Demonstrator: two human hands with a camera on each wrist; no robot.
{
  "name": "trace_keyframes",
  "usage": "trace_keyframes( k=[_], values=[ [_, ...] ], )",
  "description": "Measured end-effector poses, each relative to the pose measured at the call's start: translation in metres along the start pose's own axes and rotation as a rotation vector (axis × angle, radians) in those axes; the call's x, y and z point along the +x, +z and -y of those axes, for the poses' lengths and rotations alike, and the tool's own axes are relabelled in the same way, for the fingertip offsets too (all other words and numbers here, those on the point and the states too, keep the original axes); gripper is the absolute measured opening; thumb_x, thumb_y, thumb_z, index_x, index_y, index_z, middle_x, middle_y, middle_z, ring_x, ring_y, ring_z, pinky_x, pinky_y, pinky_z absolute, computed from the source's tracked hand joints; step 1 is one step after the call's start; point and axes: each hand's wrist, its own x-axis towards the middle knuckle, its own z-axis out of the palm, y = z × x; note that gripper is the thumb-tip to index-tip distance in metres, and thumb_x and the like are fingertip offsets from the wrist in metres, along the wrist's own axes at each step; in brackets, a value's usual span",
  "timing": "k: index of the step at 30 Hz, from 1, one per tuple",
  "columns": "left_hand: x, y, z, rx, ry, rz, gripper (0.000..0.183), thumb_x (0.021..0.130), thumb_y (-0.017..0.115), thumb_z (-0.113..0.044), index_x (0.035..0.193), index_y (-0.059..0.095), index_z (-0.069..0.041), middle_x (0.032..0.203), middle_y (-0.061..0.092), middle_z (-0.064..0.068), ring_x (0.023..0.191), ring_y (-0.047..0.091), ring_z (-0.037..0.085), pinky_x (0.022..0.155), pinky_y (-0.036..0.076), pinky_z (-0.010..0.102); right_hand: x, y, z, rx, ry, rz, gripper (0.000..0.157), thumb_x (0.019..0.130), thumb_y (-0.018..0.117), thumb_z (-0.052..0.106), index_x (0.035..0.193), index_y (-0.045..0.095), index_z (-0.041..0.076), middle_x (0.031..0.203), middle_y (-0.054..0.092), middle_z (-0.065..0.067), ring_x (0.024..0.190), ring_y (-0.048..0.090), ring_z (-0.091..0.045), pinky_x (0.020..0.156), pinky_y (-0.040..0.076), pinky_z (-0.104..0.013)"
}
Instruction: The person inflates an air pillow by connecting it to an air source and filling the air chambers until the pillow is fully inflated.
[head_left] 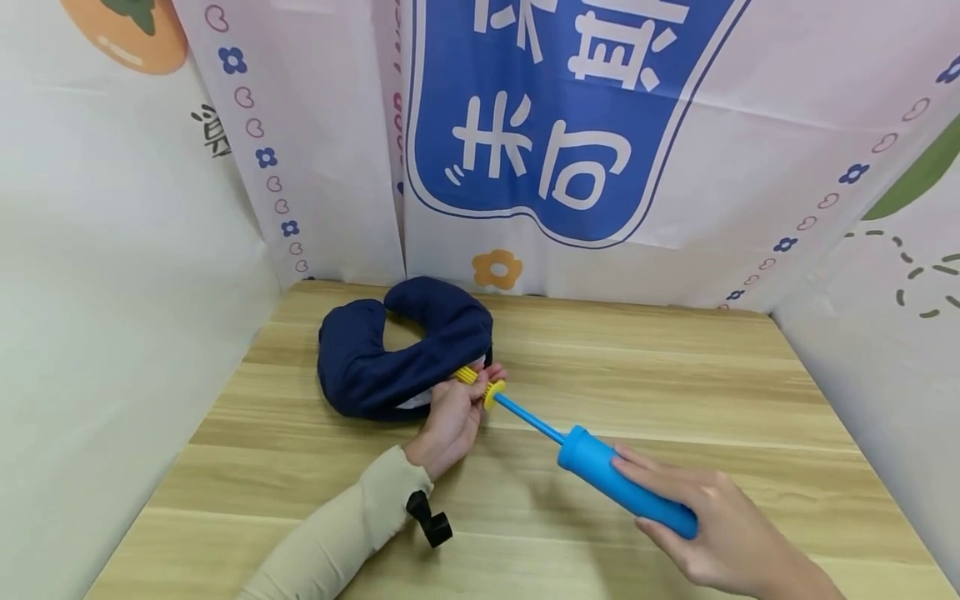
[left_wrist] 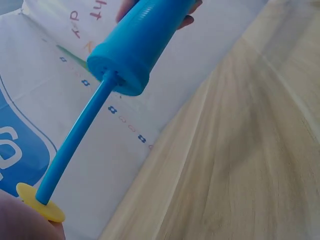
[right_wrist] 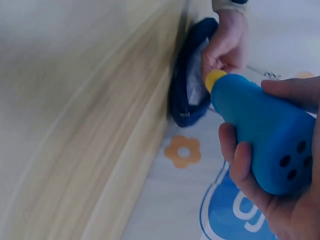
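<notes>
A dark blue U-shaped neck pillow (head_left: 405,367) lies toward the back left of the wooden table, a whitish inner part showing along its near side. At that side my left hand (head_left: 453,417) grips the yellow nozzle end (head_left: 467,375) of a hand pump; whether its tip sits inside the pillow is hidden. My right hand (head_left: 712,517) holds the pump's blue barrel (head_left: 622,475), fingers wrapped round it in the right wrist view. Between the yellow disc (left_wrist: 41,202) and the barrel a stretch of blue rod (left_wrist: 75,140) shows.
The wooden table (head_left: 675,383) stretches to the right of the pillow and in front of it. Printed white sheets (head_left: 675,250) hang at the back and sides. A black strap piece (head_left: 430,518) hangs at my left wrist by the beige sleeve (head_left: 337,533).
</notes>
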Motion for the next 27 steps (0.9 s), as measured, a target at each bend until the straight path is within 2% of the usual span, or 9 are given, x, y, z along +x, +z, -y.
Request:
trace_keyframes(
  k=[2, 5, 9, 13, 17, 20, 24, 27],
  values=[
    [0.000, 0.001, 0.002, -0.001, 0.016, -0.021, 0.028, 0.100, 0.046, -0.003, 0.127, 0.041, -0.002, 0.114, 0.069, 0.003, 0.106, 0.067, 0.013, 0.093, 0.050, 0.021, 0.000, -0.001, 0.002, 0.000, 0.007, -0.016, 0.072, 0.071, 0.083, 0.015, 0.137, 0.055, 0.022, 0.136, 0.061, 0.002, 0.102, 0.070, -0.015, 0.078, 0.055, -0.018],
    [-0.003, 0.002, 0.013, 0.024, 0.043, -0.087, 0.028, 0.102, 0.045, -0.010, 0.128, 0.045, -0.001, 0.114, 0.066, 0.004, 0.103, 0.066, 0.011, 0.100, 0.046, 0.027, 0.008, 0.008, 0.006, -0.025, 0.000, -0.030, 0.067, 0.072, 0.082, 0.018, 0.134, 0.058, 0.021, 0.132, 0.063, 0.000, 0.098, 0.071, -0.014, 0.073, 0.058, -0.025],
    [-0.010, 0.002, 0.028, 0.059, 0.084, -0.180, 0.030, 0.102, 0.045, -0.015, 0.127, 0.051, 0.002, 0.112, 0.066, 0.005, 0.099, 0.065, 0.012, 0.106, 0.042, 0.034, 0.030, 0.034, 0.013, -0.055, -0.029, -0.061, 0.063, 0.069, 0.081, 0.019, 0.129, 0.063, 0.018, 0.128, 0.066, -0.003, 0.094, 0.072, -0.014, 0.070, 0.059, -0.030],
    [-0.016, 0.001, 0.031, 0.065, 0.107, -0.220, 0.031, 0.102, 0.046, -0.017, 0.125, 0.055, 0.001, 0.112, 0.067, 0.006, 0.102, 0.065, 0.015, 0.104, 0.042, 0.034, 0.057, 0.060, 0.018, -0.040, -0.040, -0.096, 0.060, 0.068, 0.080, 0.019, 0.126, 0.065, 0.015, 0.127, 0.067, -0.003, 0.092, 0.072, -0.012, 0.069, 0.060, -0.031],
    [-0.016, 0.002, 0.025, 0.066, 0.087, -0.202, 0.025, 0.101, 0.048, -0.017, 0.119, 0.058, -0.002, 0.114, 0.068, 0.007, 0.107, 0.065, 0.020, 0.101, 0.043, 0.031, 0.078, 0.077, 0.015, 0.026, -0.013, -0.104, 0.056, 0.071, 0.077, 0.018, 0.126, 0.066, 0.013, 0.126, 0.067, -0.006, 0.094, 0.071, -0.012, 0.071, 0.059, -0.030],
    [-0.010, -0.001, 0.023, 0.103, 0.063, -0.138, 0.021, 0.101, 0.048, -0.015, 0.116, 0.055, -0.002, 0.115, 0.068, 0.009, 0.104, 0.066, 0.018, 0.099, 0.045, 0.029, 0.081, 0.083, 0.009, 0.069, 0.007, -0.087, 0.054, 0.075, 0.075, 0.018, 0.128, 0.064, 0.012, 0.128, 0.065, -0.007, 0.097, 0.070, -0.013, 0.073, 0.059, -0.030],
    [-0.001, -0.011, 0.018, 0.153, 0.035, -0.057, 0.026, 0.101, 0.048, -0.015, 0.122, 0.051, 0.000, 0.114, 0.069, 0.008, 0.097, 0.068, 0.011, 0.089, 0.050, 0.024, 0.065, 0.075, 0.005, 0.071, -0.004, -0.050, 0.057, 0.078, 0.075, 0.020, 0.133, 0.060, 0.015, 0.135, 0.061, -0.005, 0.103, 0.069, -0.014, 0.076, 0.059, -0.031],
    [0.000, -0.015, 0.013, 0.132, 0.014, -0.029, 0.027, 0.100, 0.050, -0.014, 0.124, 0.055, 0.000, 0.111, 0.071, 0.007, 0.097, 0.069, 0.010, 0.079, 0.051, 0.020, 0.047, 0.059, 0.005, 0.057, 0.005, -0.022, 0.061, 0.078, 0.077, 0.022, 0.136, 0.056, 0.020, 0.138, 0.058, 0.000, 0.108, 0.067, -0.015, 0.079, 0.059, -0.033]
  ],
)
